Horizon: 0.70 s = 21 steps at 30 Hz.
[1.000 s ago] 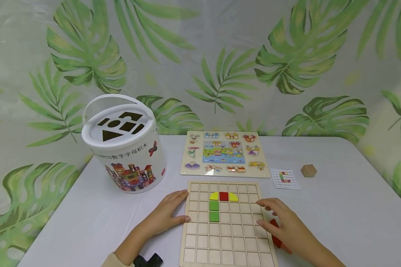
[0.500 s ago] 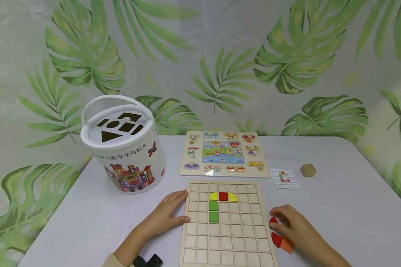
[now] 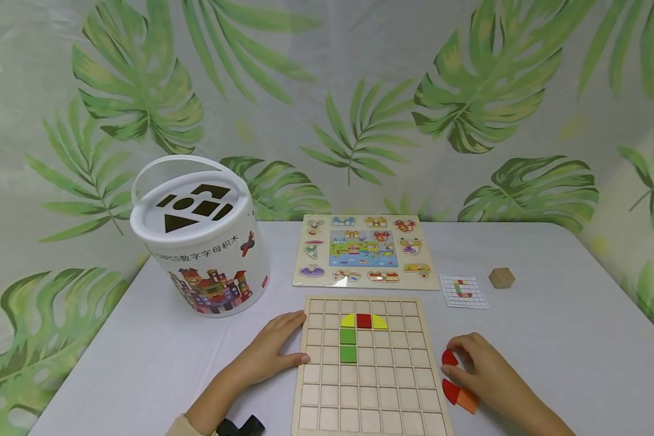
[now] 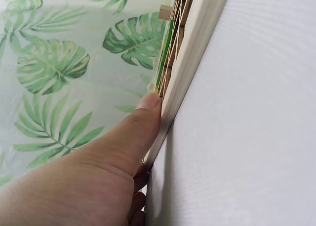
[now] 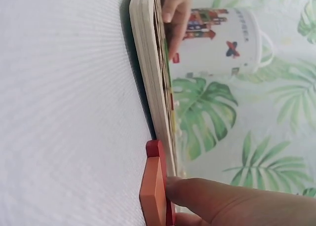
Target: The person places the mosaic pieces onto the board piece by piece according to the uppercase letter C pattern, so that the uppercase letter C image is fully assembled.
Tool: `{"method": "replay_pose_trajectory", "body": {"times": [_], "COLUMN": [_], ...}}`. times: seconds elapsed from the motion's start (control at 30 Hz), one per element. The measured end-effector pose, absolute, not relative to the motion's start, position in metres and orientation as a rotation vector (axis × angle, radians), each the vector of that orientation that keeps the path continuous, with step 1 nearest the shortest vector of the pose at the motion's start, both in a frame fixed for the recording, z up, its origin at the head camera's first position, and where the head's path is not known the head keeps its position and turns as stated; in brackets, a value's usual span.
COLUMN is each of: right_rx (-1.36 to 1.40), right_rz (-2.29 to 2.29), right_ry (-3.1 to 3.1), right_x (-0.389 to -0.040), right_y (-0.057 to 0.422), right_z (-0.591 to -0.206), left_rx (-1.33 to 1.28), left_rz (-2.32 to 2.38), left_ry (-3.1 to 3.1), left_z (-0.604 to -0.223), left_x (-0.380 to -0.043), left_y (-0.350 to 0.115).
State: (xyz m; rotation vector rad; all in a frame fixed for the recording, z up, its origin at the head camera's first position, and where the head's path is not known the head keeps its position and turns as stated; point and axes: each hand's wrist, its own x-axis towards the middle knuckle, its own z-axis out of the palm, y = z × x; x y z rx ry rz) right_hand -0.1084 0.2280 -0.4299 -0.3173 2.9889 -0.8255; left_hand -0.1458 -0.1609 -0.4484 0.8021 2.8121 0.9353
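Note:
My left hand (image 3: 272, 348) rests against the left edge of the wooden grid board (image 3: 376, 396), fingers fairly straight and thumb (image 4: 145, 107) touching the rim. Along the board's upper rows sit two yellow quarter-round blocks (image 3: 380, 322) with a red square block (image 3: 363, 321) between them, and two green square blocks (image 3: 348, 354) below the left one. Right of the board, my right hand (image 3: 485, 366) pinches a red quarter-round block (image 3: 449, 358) between thumb and forefinger. Just below it lie another red quarter-round block (image 3: 450, 392) and an orange block (image 3: 467, 401), touching each other.
Behind the board lies a picture puzzle (image 3: 365, 280). A small pattern card (image 3: 476, 297) and a plain wooden cube (image 3: 501, 278) are at its right. The white lidded bucket (image 3: 212, 254) stands at the back left. A black object (image 3: 245, 427) lies near the left forearm.
My right hand has moved from the board's right edge to the red quarter-round block and shifted it slightly away from the board. The left hand has stayed put.

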Motion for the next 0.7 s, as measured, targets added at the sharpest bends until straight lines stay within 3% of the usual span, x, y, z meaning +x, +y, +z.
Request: {"method": "replay_pose_trajectory", "body": {"times": [0.3, 0.7], "right_rx": [-0.387, -1.039], "right_rz": [-1.055, -1.323], "right_ry": [2.967, 2.849], "right_x": [-0.105, -0.095], "right_y": [0.223, 0.175], "right_z": [-0.423, -0.401], "left_rx": [0.794, 0.775], "left_rz": [0.945, 0.937], "left_ry": [2.812, 2.816], "left_z": [-0.448, -0.449], "left_x": [-0.145, -0.145], "left_y": [-0.161, -0.16]}}
